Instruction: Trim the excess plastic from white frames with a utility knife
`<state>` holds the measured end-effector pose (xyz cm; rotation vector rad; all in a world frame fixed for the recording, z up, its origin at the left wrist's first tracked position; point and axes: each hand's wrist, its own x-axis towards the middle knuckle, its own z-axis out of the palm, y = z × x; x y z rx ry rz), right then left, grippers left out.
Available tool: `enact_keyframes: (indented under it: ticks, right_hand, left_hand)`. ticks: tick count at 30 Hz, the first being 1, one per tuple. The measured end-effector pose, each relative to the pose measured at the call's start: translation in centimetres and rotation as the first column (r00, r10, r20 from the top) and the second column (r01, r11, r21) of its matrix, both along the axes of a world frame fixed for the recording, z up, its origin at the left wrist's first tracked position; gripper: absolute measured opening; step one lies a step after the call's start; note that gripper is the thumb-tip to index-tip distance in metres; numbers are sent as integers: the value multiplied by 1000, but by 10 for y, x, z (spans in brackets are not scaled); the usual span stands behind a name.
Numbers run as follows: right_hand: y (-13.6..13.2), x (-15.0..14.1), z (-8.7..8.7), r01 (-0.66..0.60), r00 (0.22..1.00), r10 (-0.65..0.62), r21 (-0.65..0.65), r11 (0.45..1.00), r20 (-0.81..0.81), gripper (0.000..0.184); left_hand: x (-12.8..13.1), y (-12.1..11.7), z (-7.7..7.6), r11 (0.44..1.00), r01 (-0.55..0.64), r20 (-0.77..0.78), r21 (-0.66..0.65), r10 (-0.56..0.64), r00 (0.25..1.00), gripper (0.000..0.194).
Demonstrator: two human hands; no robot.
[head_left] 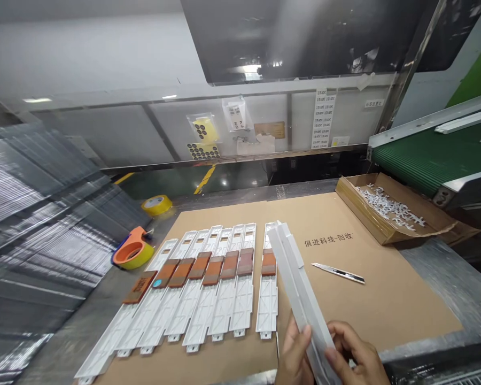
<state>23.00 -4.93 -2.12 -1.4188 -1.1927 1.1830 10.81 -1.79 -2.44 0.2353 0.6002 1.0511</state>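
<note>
A long white plastic strip (299,278) is held up at a slant, its far end pointing away from me. My left hand (294,350) grips its near part from the left, thumb on top. On its right edge my right hand (355,353) pinches it between thumb and fingers. Just left of it lies a similar white ribbed strip (268,299) with a reddish-brown block (268,263) across it. Further left, several more white strips (220,299) lie side by side, each with a brown block. A slim utility knife (339,272) rests on the cardboard to the right.
Brown cardboard (385,305) covers the table. A shallow box (369,216) of small white pieces stands back right, beside a green conveyor (425,160). An orange tape dispenser (134,248) and a yellow tape roll (157,205) are at the left edge. Plastic-wrapped stacks (44,224) stand left.
</note>
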Motion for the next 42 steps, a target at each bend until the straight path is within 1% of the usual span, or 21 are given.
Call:
enact_keyframes:
  ticks: [2,4,6,9,12,15,18,21,24,28,30,32,35,37,39,41,42]
  right_hand:
    - [3,3,-1,17,991,-24,-56,998,-129,37]
    - [5,3,-1,16,957,-43,-95,995,-287,42]
    - [7,1,-2,-13,925,-27,-103,995,-380,44]
    - [7,-2,-7,-43,897,-11,-112,993,-442,45]
    - [6,-3,-15,-46,871,-17,-115,992,-491,43]
    - [4,-5,-19,-42,841,-30,-122,992,-540,40]
    - [4,-9,-15,-66,808,-32,-143,987,-589,38]
    - [6,-13,-11,-84,787,-32,-159,984,-616,38]
    - [6,-14,-10,-77,788,-63,-198,977,-613,40]
    - [5,-14,-12,-70,784,-88,-229,971,-615,39]
    - [5,-14,-13,-75,774,-85,-223,972,-628,38]
    - [5,-15,-14,-80,769,-72,-206,975,-636,37]
    - [5,-14,-15,-90,776,-49,-188,978,-629,38]
    - [5,-14,-17,-100,786,-27,-170,980,-618,39]
    - [3,-13,-20,-109,803,5,-138,985,-596,40]
    - [0,-12,-24,-116,823,27,-122,986,-567,41]
    - [-2,-12,-26,-120,832,30,-128,984,-554,41]
  left_hand:
    - [-3,-1,2,998,-3,10,61,2,1000,39]
    - [-5,-2,3,991,43,9,127,-45,999,42]
    - [-6,-4,1,984,88,-49,156,-82,995,42]
    - [-7,-5,-1,971,93,-158,218,-59,986,43]
    - [-8,-4,3,937,140,-247,321,-60,967,48]
    - [-10,-3,12,911,168,-302,377,-51,952,50]
    - [-12,-2,24,911,174,-343,375,-37,938,49]
    - [-14,0,33,917,203,-399,343,-54,915,46]
    - [-15,2,37,904,244,-440,350,-71,895,45]
    - [-17,4,35,894,302,-478,330,-118,870,48]
    - [-18,4,33,895,300,-478,330,-116,871,49]
    - [-17,4,31,884,297,-466,361,-104,879,48]
    - [-16,3,30,878,296,-471,375,-95,877,46]
    - [-14,2,33,898,268,-524,349,-50,850,46]
    - [-13,4,37,917,214,-612,336,40,790,43]
    - [-13,10,41,925,172,-663,340,106,741,36]
    - [-12,14,42,927,158,-668,341,121,734,32]
